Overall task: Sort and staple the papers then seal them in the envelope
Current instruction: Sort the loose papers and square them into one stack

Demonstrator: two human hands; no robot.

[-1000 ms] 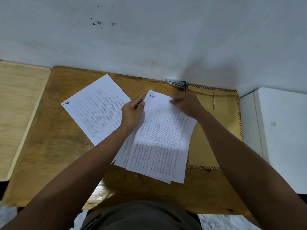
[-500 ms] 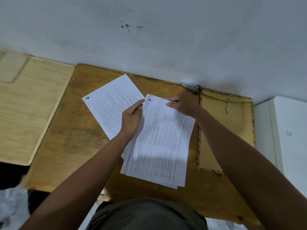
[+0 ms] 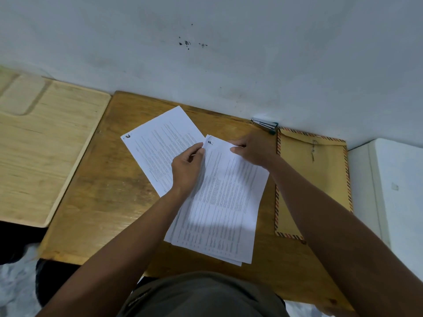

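A stack of printed white papers [image 3: 219, 202] lies in the middle of the brown wooden desk [image 3: 103, 197]. My left hand [image 3: 186, 170] pinches the stack's top left edge. My right hand [image 3: 254, 152] grips its top right corner. One separate printed sheet [image 3: 158, 147] lies flat to the left, partly under my left hand. A brown envelope [image 3: 320, 179] with a striped border and string clasp lies to the right of the stack. A stapler [image 3: 264, 125] sits against the wall by the envelope's top left corner.
A lighter wooden board [image 3: 39, 147] adjoins the desk on the left. A white cabinet [image 3: 393, 191] stands to the right of the envelope. The white wall [image 3: 206, 53] runs directly behind the desk.
The view has shifted, so everything sits further right and lower in the frame. Both hands keep their hold on the top of the stack; the papers have barely moved.
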